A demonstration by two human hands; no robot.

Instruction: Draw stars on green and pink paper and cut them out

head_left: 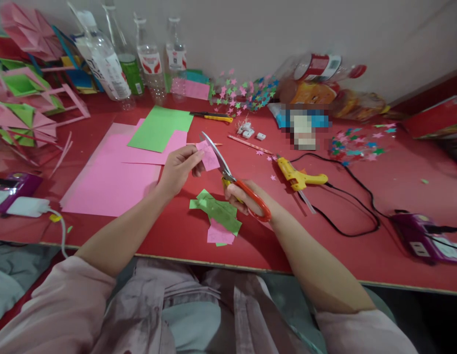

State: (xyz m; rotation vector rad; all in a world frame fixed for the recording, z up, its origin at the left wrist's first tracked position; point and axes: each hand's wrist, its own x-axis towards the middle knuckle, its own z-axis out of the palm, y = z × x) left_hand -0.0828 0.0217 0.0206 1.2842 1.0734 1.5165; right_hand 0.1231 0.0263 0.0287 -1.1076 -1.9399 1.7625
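My left hand (182, 167) pinches a small piece of pink paper (209, 156) between thumb and fingers. Wrapped round the orange handles of a pair of scissors (253, 197) is my right hand (243, 192). The scissor blades point up and left, along the right edge of the pink piece; whether they bite into it I cannot tell. Below both hands lies a loose pile of small green paper pieces (217, 212), with a small pink piece (220, 232) at its near end. Larger pink sheets (112, 172) and a green sheet (162, 129) lie left of my left hand.
A yellow glue gun (302, 178) with a black cord lies to the right. Behind are a utility knife (214, 117), plastic bottles (151, 61) and bags of paper stars (239, 92). Paper crafts (25, 103) stand left; purple power strips (416, 236) lie at both sides.
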